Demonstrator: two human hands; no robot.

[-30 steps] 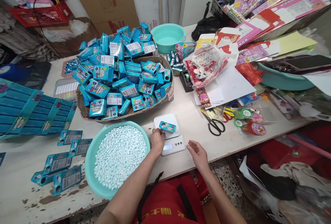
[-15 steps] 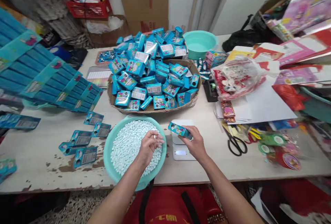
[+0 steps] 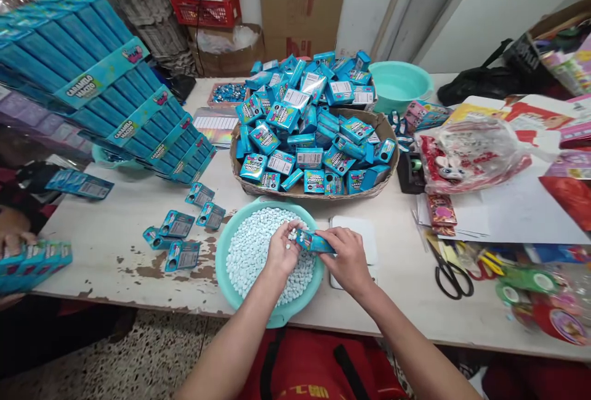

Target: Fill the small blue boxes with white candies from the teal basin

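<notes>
My right hand [image 3: 347,258] grips a small blue candy box [image 3: 318,243], tipped on its side over the right part of a turquoise basin [image 3: 222,277]. At the box's left end my left hand [image 3: 282,251] is cupped, with a few small white candies [image 3: 290,237] in its fingers. More white candies [image 3: 252,258] fill the basin below. Partly behind my right hand lies a white kitchen scale [image 3: 367,234]; its display is hidden.
A cardboard tray [image 3: 318,194] heaped with blue boxes stands behind the basin. To the left are several flat blue cartons [image 3: 183,255] and a tall stack of packed boxes [image 3: 152,98]. Scissors [image 3: 452,274] and tape rolls lie right. A co-worker's hand [image 3: 16,234] holds boxes at far left.
My right hand has brought the candy box leftward from over the scale to the basin. My left hand has come up to meet the box's end. The view has turned left.
</notes>
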